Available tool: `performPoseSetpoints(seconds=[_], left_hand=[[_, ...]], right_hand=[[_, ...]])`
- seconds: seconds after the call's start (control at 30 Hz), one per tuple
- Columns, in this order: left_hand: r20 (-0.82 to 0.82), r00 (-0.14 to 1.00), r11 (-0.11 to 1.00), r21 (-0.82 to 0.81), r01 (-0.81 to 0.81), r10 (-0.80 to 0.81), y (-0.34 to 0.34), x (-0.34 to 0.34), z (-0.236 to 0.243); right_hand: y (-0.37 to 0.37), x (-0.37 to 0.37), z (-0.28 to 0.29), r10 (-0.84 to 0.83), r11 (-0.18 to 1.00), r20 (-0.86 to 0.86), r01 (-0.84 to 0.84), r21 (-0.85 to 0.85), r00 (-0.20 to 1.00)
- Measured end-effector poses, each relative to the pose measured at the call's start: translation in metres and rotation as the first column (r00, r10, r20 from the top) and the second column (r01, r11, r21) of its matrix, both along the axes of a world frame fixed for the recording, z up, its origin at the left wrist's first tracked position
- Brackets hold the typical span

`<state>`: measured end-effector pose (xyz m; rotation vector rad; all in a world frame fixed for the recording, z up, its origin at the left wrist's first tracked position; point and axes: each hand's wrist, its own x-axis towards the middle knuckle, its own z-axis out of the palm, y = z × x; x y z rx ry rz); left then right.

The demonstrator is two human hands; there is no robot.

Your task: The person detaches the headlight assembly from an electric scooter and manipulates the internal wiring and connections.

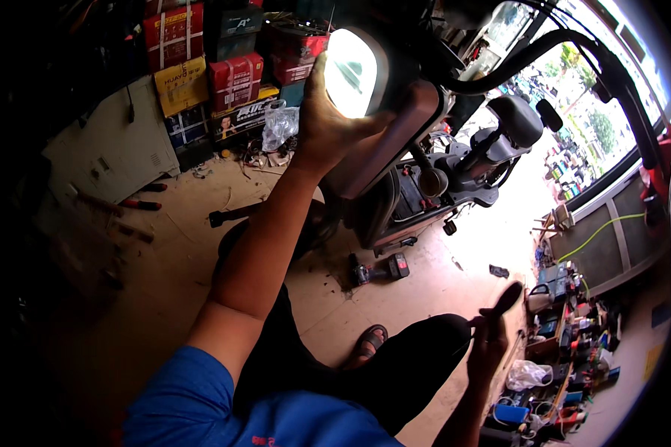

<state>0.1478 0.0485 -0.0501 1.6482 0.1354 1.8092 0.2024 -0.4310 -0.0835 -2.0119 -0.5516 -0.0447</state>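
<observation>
Headlamp (353,73): one, lit, within the span of the left fingers, at the front of one scooter (397,132); whether it is fixed or loose, I cannot tell.
Left hand (325,128): gripping the headlamp, fingers up along its left edge, thumb spread below its lower right; glare and shadow hide the fingertips.
Right hand (489,343): fingers closed on one dark, oval-ended object (508,296), too shadowed to name, well apart from the headlamp.
Step in hand: judging by the grip, steadying the lit headlamp.
Next move: seems to call for a firm left hold and a free path for the right fingers up to the lamp.
Cordless drill (379,270): one, on the floor (440,292), below the left fingers.
Plastic bags (279,125): two; one just left of the left hand, the other bag (528,375) below and right of the right fingers.
Cartons (174,37): at least three, left of the left fingers, two red and one yellow.
Sandal (371,340): one visible, left of the right fingers.
</observation>
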Motion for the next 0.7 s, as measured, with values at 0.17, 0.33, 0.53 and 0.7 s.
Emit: performPoseSetpoints(seconds=[0.17,0.33,0.53,0.7], left_hand=[[-0.025,0.997,0.992,-0.104,0.073,-0.076,-0.004,-0.004,0.002],[-0.064,0.998,0.999,-0.032,-0.004,0.002,0.000,-0.007,-0.002],[-0.021,0.997,0.990,-0.119,0.076,-0.079,-0.003,-0.004,0.002],[-0.060,0.998,0.998,-0.066,0.023,-0.027,-0.003,-0.014,0.004]], right_hand=[[0.066,-0.018,0.023,0.288,0.903,-0.282,-0.358,-0.239,0.915],[0.132,-0.032,0.047,0.429,0.692,-0.776,-0.721,-0.047,0.463],[0.181,-0.002,0.032,0.841,-0.223,-0.454,-0.577,-0.786,0.294],[0.260,0.008,0.063,0.758,-0.243,-0.501,-0.532,-0.811,0.418]])
